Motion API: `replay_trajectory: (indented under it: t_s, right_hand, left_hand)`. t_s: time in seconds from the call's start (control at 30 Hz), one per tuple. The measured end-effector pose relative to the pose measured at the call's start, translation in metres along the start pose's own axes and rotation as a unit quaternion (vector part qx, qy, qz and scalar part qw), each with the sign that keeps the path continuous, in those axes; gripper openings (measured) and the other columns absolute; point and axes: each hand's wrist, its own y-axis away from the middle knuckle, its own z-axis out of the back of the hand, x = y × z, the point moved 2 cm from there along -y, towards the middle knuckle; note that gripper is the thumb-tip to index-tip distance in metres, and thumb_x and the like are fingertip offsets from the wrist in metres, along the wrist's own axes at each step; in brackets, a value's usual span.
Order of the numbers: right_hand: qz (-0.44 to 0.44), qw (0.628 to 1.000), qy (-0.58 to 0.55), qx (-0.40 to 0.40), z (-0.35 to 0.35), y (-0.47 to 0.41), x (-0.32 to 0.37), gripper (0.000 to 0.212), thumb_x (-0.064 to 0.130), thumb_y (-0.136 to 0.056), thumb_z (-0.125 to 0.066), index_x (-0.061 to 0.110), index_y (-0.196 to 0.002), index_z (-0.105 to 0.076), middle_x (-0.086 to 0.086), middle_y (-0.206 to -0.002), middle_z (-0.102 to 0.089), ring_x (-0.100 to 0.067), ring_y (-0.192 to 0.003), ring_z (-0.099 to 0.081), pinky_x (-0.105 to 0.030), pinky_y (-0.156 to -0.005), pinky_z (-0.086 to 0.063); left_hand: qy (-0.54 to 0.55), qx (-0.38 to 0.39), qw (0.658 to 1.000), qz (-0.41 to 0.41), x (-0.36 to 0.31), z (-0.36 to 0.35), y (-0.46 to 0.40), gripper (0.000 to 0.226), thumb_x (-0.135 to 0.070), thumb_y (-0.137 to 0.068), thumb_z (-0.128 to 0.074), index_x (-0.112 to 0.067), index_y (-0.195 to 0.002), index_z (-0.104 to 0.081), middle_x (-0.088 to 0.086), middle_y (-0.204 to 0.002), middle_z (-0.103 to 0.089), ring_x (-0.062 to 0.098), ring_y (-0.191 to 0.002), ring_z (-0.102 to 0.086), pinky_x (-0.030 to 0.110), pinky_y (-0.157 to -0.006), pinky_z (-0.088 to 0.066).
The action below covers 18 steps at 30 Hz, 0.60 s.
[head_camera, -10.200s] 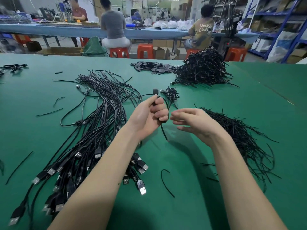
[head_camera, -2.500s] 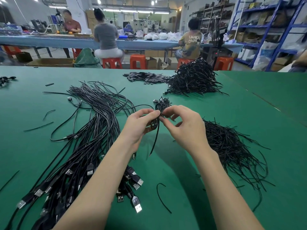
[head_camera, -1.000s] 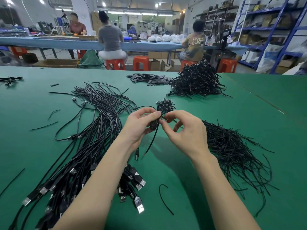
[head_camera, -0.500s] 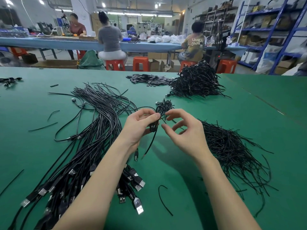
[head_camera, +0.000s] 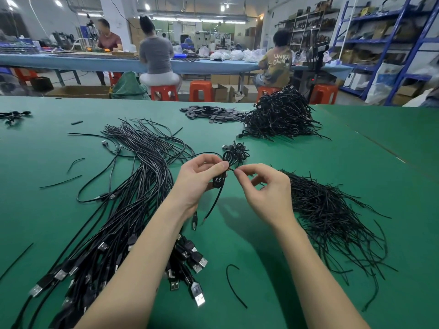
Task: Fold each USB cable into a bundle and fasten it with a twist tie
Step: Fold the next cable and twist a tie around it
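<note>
Bundle (head_camera: 219, 180) upright in left hand (head_camera: 198, 179), loops up, tail down-left.

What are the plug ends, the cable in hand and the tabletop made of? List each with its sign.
Plug ends: bright metal shells, seemingly, in black moulded plastic.
Cable: glossy black sheath, likely plastic or rubber; it bends in tight loops.
Tabletop: matte green covering, perhaps a mat or felt; unclear.

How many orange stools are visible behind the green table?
5. One orange stool at far left, one beside the green bag, one under the person in grey, one free, one at right. Another may be hidden under the person in yellow.
</note>
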Motion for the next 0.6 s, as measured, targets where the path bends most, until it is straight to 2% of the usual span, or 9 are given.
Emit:
replay_trajectory:
  t_s: [0.07, 0.13, 0.17, 0.2, 0.23, 0.3, 0.37, 0.47, 0.6]
  right_hand:
    - [-0.216, 0.954, -0.202, 0.057, -0.005, -0.003, -0.003, 0.011, 0.019, -0.087, -0.075, 0.019, -0.076, -0.078, 0.009, -0.072, -0.071, -0.007, -0.053, -0.058, -0.021, -0.049, -0.040]
    - [-0.431, 0.769, -0.455, 0.124, -0.011, 0.001, 0.001, 0.008, 0.015, -0.078, -0.074, 0.015, -0.071, -0.078, 0.004, -0.069, -0.064, -0.006, -0.050, -0.051, -0.016, -0.041, -0.033]
    - [-0.469, 0.713, -0.504, 0.131, -0.011, 0.003, 0.002, 0.006, 0.015, -0.076, -0.073, 0.013, -0.071, -0.077, 0.003, -0.069, -0.062, -0.005, -0.050, -0.050, -0.013, -0.037, -0.031]
    - [-0.472, 0.710, -0.504, 0.137, -0.012, 0.004, 0.001, 0.005, 0.016, -0.078, -0.073, 0.013, -0.076, -0.076, 0.003, -0.071, -0.063, -0.005, -0.050, -0.050, -0.012, -0.037, -0.031]
    - [-0.443, 0.756, -0.461, 0.140, -0.012, 0.004, -0.001, 0.005, 0.018, -0.083, -0.073, 0.014, -0.082, -0.076, 0.003, -0.076, -0.066, -0.006, -0.051, -0.053, -0.013, -0.038, -0.033]
    - [-0.292, 0.908, -0.285, 0.096, -0.006, 0.002, -0.004, 0.005, 0.024, -0.090, -0.074, 0.022, -0.094, -0.075, 0.006, -0.086, -0.072, -0.007, -0.055, -0.059, -0.015, -0.046, -0.041]
    - [-0.110, 0.991, -0.073, 0.029, 0.001, 0.000, -0.005, 0.015, 0.031, -0.086, -0.079, 0.032, -0.098, -0.072, 0.014, -0.089, -0.071, -0.004, -0.059, -0.063, -0.016, -0.059, -0.048]
    - [0.043, 0.995, 0.094, -0.007, 0.005, 0.003, -0.005, 0.018, 0.038, -0.083, -0.081, 0.037, -0.097, -0.070, 0.021, -0.090, -0.067, -0.006, -0.063, -0.063, -0.022, -0.068, -0.051]
    - [0.080, 0.987, 0.133, -0.044, 0.002, 0.008, -0.001, 0.007, 0.033, -0.084, -0.081, 0.032, -0.088, -0.076, 0.018, -0.085, -0.068, -0.006, -0.058, -0.058, -0.027, -0.059, -0.051]
  left_hand:
    - [-0.011, 0.001, 1.000, -0.013, -0.001, -0.002, 0.000, 0.013, -0.013, -0.086, -0.075, -0.020, -0.081, -0.065, -0.005, -0.073, -0.069, 0.008, -0.070, -0.064, 0.018, -0.061, -0.050]
    - [-0.018, 0.008, 1.000, -0.017, -0.001, -0.003, 0.001, 0.012, -0.015, -0.085, -0.076, -0.021, -0.082, -0.066, -0.006, -0.073, -0.068, 0.008, -0.072, -0.061, 0.022, -0.068, -0.049]
    - [-0.023, 0.010, 1.000, -0.018, -0.001, -0.002, 0.001, 0.011, -0.015, -0.085, -0.076, -0.020, -0.083, -0.066, -0.006, -0.073, -0.068, 0.009, -0.073, -0.060, 0.024, -0.071, -0.048]
    - [-0.027, 0.008, 0.999, -0.018, -0.001, -0.002, 0.000, 0.011, -0.015, -0.085, -0.076, -0.020, -0.083, -0.067, -0.005, -0.074, -0.069, 0.009, -0.073, -0.060, 0.026, -0.072, -0.047]
    - [-0.029, 0.003, 0.999, -0.017, -0.001, -0.001, 0.000, 0.011, -0.015, -0.085, -0.077, -0.020, -0.082, -0.067, -0.004, -0.075, -0.069, 0.009, -0.072, -0.060, 0.024, -0.070, -0.048]
    - [-0.024, -0.012, 1.000, -0.009, 0.000, 0.001, -0.001, 0.012, -0.014, -0.085, -0.077, -0.020, -0.081, -0.066, -0.003, -0.075, -0.069, 0.007, -0.068, -0.061, 0.021, -0.064, -0.049]
    - [-0.014, -0.024, 1.000, 0.000, 0.002, 0.002, -0.001, 0.012, -0.014, -0.085, -0.077, -0.019, -0.080, -0.066, -0.003, -0.075, -0.069, 0.006, -0.066, -0.061, 0.019, -0.060, -0.049]
    - [-0.015, -0.022, 1.000, 0.007, 0.003, 0.003, -0.002, 0.013, -0.015, -0.085, -0.077, -0.020, -0.079, -0.066, -0.005, -0.075, -0.070, 0.004, -0.066, -0.061, 0.018, -0.060, -0.049]
    - [-0.016, -0.014, 1.000, 0.011, 0.004, 0.002, -0.002, 0.014, -0.015, -0.085, -0.076, -0.021, -0.078, -0.065, -0.006, -0.073, -0.069, 0.003, -0.063, -0.061, 0.016, -0.057, -0.049]
